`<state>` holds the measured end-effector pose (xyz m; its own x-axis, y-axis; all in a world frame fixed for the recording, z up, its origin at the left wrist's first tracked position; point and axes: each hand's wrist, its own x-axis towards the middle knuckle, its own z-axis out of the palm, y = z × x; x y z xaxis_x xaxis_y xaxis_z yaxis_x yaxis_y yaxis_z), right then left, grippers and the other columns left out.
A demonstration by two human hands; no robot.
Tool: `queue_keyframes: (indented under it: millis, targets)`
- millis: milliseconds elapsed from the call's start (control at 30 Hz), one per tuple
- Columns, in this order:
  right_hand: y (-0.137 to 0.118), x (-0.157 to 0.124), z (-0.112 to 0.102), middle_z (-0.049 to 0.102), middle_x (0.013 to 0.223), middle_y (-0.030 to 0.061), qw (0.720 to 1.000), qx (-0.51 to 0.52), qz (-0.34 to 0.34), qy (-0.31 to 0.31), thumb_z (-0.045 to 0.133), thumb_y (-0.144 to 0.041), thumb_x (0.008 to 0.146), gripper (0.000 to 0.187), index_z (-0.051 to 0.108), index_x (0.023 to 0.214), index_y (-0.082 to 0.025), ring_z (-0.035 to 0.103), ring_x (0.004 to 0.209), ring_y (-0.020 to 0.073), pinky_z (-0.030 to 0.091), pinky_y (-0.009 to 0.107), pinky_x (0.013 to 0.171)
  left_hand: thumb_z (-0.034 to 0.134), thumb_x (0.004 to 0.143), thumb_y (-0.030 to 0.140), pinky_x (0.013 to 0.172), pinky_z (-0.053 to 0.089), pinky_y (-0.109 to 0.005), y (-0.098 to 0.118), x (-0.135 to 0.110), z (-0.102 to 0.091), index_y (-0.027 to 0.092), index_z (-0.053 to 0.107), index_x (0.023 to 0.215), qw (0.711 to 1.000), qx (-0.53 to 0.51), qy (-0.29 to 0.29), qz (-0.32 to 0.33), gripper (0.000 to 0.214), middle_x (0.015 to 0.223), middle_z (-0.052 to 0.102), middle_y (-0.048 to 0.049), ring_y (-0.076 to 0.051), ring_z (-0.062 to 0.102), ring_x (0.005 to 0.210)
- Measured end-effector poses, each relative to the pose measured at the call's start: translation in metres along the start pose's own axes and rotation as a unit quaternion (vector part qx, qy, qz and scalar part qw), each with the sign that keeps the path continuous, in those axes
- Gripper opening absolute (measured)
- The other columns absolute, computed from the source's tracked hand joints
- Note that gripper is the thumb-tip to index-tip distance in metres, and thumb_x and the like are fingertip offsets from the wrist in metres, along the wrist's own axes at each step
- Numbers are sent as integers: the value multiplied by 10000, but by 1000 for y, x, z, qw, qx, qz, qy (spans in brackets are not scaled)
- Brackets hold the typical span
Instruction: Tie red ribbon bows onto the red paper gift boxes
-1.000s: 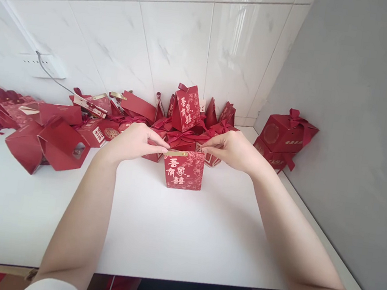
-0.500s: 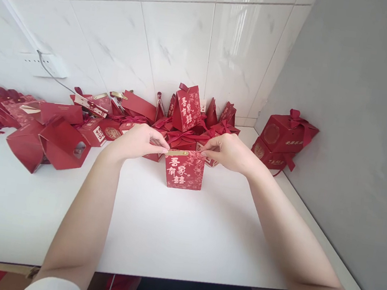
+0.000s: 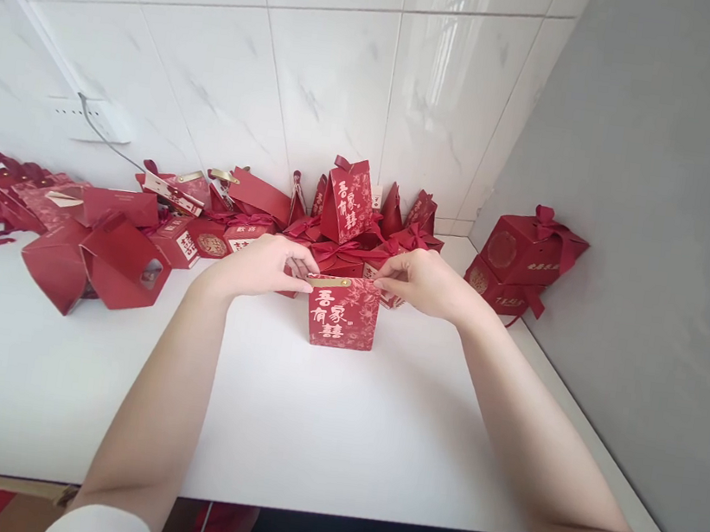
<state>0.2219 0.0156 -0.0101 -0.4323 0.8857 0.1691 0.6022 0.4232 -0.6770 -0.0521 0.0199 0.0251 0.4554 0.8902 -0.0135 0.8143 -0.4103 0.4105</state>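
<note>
A red gift box (image 3: 347, 324) with pale lettering and a flower print stands upright on the white table (image 3: 364, 442). Along its top edge runs a gold strip (image 3: 331, 282) with a small round stud. My left hand (image 3: 269, 268) pinches the box's upper left corner between thumb and fingers. The upper right corner is pinched by my right hand (image 3: 422, 282). Just behind both hands, several red boxes with ribbons crowd together, partly hidden. A taller printed box (image 3: 349, 200) tied with ribbon rises above that group.
Two stacked red boxes (image 3: 524, 249) sit at the right by the grey panel (image 3: 651, 253). Opened red boxes (image 3: 123, 262) lie at the left, beside more ribboned boxes (image 3: 5, 189). A cable (image 3: 106, 140) runs from the wall socket (image 3: 90, 119) down behind the boxes.
The view has shifted slightly, so everything appears a little further right. Both hands still hold the box's top corners, and the left fingers have loosened a little.
</note>
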Motion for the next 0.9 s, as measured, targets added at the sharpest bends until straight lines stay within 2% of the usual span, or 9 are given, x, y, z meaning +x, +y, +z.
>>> queue_keyframes:
  millis: [133,400,500,600,700,800,900]
  targets:
    - [-1,0,1,690,651,7,1000,-3,-7,-10,623,-235,845,127,728,790,-189,637,585,147,503,260,589,682,760,455,702,497,-275,-1,5,5,208,748,970,999,40,4,-5,331,966,755,-35,-210,680,850]
    - [3,2,3,688,684,0,999,-2,-19,-31,566,-268,870,176,707,796,-192,639,617,139,473,250,580,631,801,420,587,412,-254,5,0,5,182,749,828,1000,20,-22,-1,268,735,722,-13,-157,624,641]
    - [5,5,7,693,717,-3,998,24,-28,-48,563,-292,876,170,694,821,-201,646,636,136,463,246,574,642,796,383,617,404,-247,6,-5,-1,180,744,790,998,39,-38,9,227,766,726,-8,-149,624,677]
    - [5,7,11,690,755,-9,995,64,-43,-66,548,-312,888,167,671,842,-209,654,662,130,460,242,581,655,778,361,642,400,-242,8,-11,-5,189,742,830,998,50,-50,0,199,851,733,-10,-157,626,746]
    - [5,6,13,681,767,-9,993,81,-48,-72,542,-326,894,170,652,836,-210,647,671,126,452,244,586,646,773,382,622,373,-249,13,-11,-3,200,738,833,997,52,-56,2,212,845,711,-8,-153,589,726]
    - [6,7,16,670,767,-7,993,86,-48,-70,552,-375,897,200,649,827,-214,633,676,131,444,250,589,621,781,406,556,300,-269,18,-6,8,185,673,697,998,48,-50,4,242,681,607,3,-127,474,602]
    - [11,17,31,663,797,2,987,154,-32,-32,530,-508,904,309,640,877,-220,615,655,133,446,258,585,604,783,414,519,193,-295,18,0,18,179,466,558,998,41,-41,-5,353,544,375,32,-103,284,514]
